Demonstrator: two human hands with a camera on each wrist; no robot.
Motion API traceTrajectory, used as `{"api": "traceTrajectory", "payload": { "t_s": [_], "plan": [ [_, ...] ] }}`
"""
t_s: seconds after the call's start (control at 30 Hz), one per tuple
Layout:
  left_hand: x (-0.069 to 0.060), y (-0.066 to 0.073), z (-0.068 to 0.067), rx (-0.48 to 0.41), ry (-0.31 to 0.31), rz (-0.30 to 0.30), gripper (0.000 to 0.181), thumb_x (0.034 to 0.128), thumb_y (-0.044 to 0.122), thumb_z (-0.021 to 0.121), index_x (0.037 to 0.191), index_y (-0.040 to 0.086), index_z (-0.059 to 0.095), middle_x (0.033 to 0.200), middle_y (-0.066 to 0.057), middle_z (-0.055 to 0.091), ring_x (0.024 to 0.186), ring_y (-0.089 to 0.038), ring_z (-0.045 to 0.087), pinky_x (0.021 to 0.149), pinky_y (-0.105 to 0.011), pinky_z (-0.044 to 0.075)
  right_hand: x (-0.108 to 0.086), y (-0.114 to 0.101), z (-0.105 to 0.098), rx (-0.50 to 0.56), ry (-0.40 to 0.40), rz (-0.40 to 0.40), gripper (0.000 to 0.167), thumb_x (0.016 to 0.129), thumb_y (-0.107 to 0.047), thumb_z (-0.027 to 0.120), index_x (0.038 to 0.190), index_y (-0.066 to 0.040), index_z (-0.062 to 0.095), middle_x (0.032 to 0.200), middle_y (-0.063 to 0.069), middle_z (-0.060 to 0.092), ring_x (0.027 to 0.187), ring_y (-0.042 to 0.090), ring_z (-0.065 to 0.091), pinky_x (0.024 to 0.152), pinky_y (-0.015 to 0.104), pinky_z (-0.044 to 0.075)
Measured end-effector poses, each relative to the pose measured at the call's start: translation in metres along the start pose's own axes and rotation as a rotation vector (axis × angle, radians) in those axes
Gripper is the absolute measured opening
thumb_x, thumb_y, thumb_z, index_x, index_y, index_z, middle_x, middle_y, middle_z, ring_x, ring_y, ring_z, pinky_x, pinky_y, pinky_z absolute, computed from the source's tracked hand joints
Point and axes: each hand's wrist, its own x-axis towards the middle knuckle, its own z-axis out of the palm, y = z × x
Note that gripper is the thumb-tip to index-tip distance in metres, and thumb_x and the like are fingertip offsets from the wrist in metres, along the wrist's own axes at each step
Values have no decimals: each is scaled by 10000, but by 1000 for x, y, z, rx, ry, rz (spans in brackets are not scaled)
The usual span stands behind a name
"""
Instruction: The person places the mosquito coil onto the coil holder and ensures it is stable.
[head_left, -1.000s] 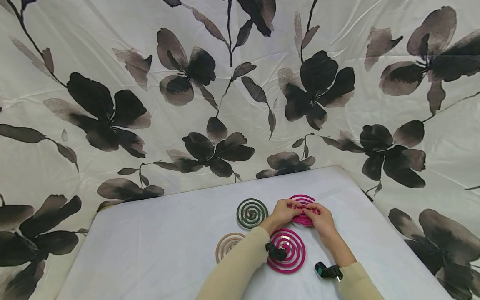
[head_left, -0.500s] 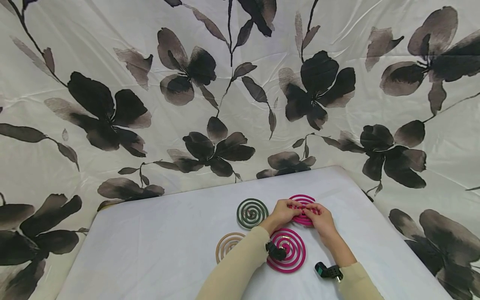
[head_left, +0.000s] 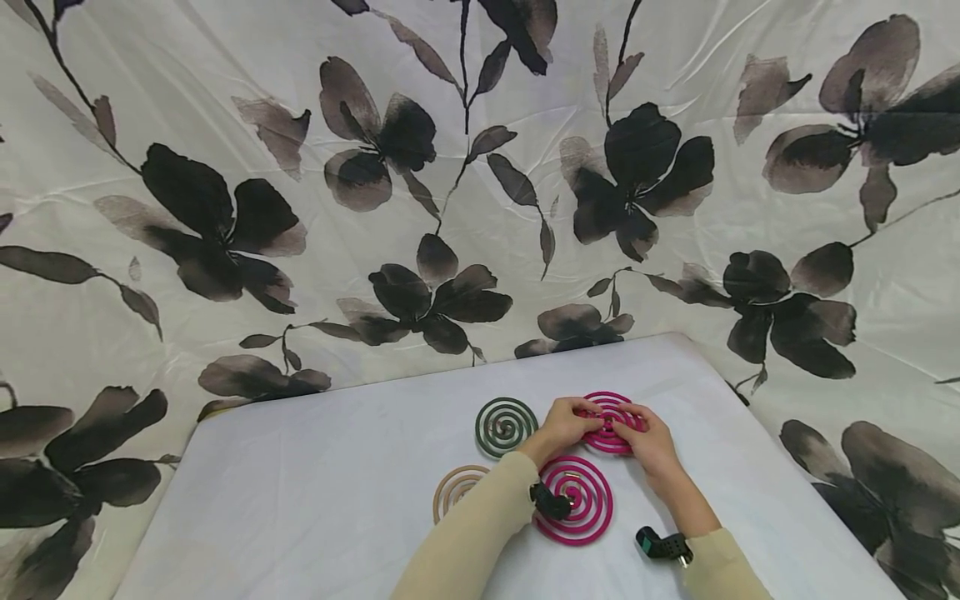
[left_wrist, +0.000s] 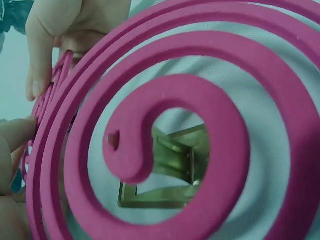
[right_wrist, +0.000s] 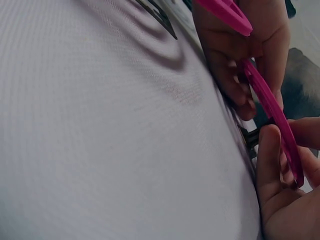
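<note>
Both hands are at the back pink mosquito coil [head_left: 606,395] on the right half of the table. My left hand [head_left: 564,425] pinches its left side, while my right hand [head_left: 651,437] grips the right side between thumb and fingers. In the right wrist view, the coil [right_wrist: 270,97] is tilted off the cloth, with a small dark metal piece [right_wrist: 252,140] just beside the right thumb. Under my left wrist, a second pink coil [left_wrist: 230,135] rests over a gold-coloured metal stand [left_wrist: 150,197]. Fingers partly cover the back coil's centre.
A green coil [head_left: 480,429] lies left of my left hand. Closer in, a tan coil [head_left: 438,493] is partly hidden by the left sleeve [head_left: 480,525]. White cloth covers the table [head_left: 300,483], and a floral curtain [head_left: 480,192] hangs behind its back edge.
The back pink coil has shifted slightly to the right, together with my right hand. My left hand has barely moved, and the other coils lie as before.
</note>
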Motion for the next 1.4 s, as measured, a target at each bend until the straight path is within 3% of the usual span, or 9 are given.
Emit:
{"api": "traceTrajectory", "payload": {
  "t_s": [0.17, 0.37, 0.47, 0.57, 0.7, 0.83, 1.03, 1.2, 1.4],
  "plan": [
    [1, -2, -6, 3, 0, 3, 136, 847, 77, 754, 979, 110, 760, 1080, 9, 628, 989, -123, 545, 845, -276, 491, 0, 0, -3, 28, -7, 13, 477, 948, -136, 642, 1385, -45, 472, 1313, 210, 511, 907, 100, 594, 699, 250, 540],
    [-3, 2, -17, -24, -41, 8, 184, 844, 5, 732, 1026, 31, 733, 898, -5, 616, 759, -92, 529, 639, -212, 499, -2, -1, -7, 27, -25, 16, 479, 950, -126, 638, 1388, -38, 466, 1197, 173, 547, 818, 101, 606, 682, 283, 554],
    [-5, 5, -21, -3, -51, -1, 181, 853, 11, 724, 1034, 20, 720, 878, -17, 598, 750, -99, 540, 655, -222, 517, -4, -2, -9, 18, -30, 20, 470, 954, -128, 631, 1386, -37, 467, 1158, 157, 546, 796, 113, 597, 669, 284, 555],
    [-7, 9, -26, 98, -33, 22, 169, 871, 57, 717, 1037, 32, 711, 939, -46, 610, 824, -132, 555, 707, -256, 522, -5, -3, -11, 20, -34, 28, 462, 959, -124, 623, 1383, -33, 464, 1122, 139, 541, 776, 118, 584, 656, 280, 555],
    [-11, 21, -35, 287, -12, 106, 192, 886, 105, 694, 1067, 41, 695, 1109, -109, 628, 1045, -234, 568, 853, -343, 487, -6, -3, -13, 21, -37, 48, 461, 965, -119, 611, 1391, -42, 453, 1081, 106, 527, 765, 109, 577, 653, 269, 554],
    [-16, 32, -50, 389, -50, 187, 237, 908, 113, 659, 1128, 26, 674, 1167, -125, 621, 1154, -302, 546, 929, -393, 456, -5, -3, -15, 23, -42, 66, 471, 970, -127, 602, 1406, -54, 438, 1058, 85, 520, 753, 102, 583, 657, 262, 553],
    [-30, 38, -80, 365, -127, 216, 247, 948, 114, 616, 1178, 29, 647, 1193, -148, 606, 1088, -271, 576, 815, -339, 502, -4, -3, -17, 28, -65, 66, 477, 974, -150, 603, 1410, -54, 435, 1047, 69, 536, 758, 93, 584, 640, 258, 547],
    [-38, 33, -101, 357, -118, 234, 255, 953, 128, 616, 1188, 35, 644, 1182, -134, 621, 984, -213, 619, 779, -298, 514, -6, -4, -17, 24, -72, 70, 477, 982, -171, 592, 1414, -51, 429, 1059, 79, 538, 755, 103, 605, 630, 256, 545],
    [-52, 25, -123, 340, -116, 254, 217, 957, 119, 603, 1159, 56, 652, 1110, -75, 631, 1012, -207, 614, 823, -301, 512, -8, -6, -20, 16, -69, 78, 465, 997, -196, 567, 1411, -39, 426, 1045, 75, 558, 732, 110, 621, 603, 256, 542]
  ]
}}
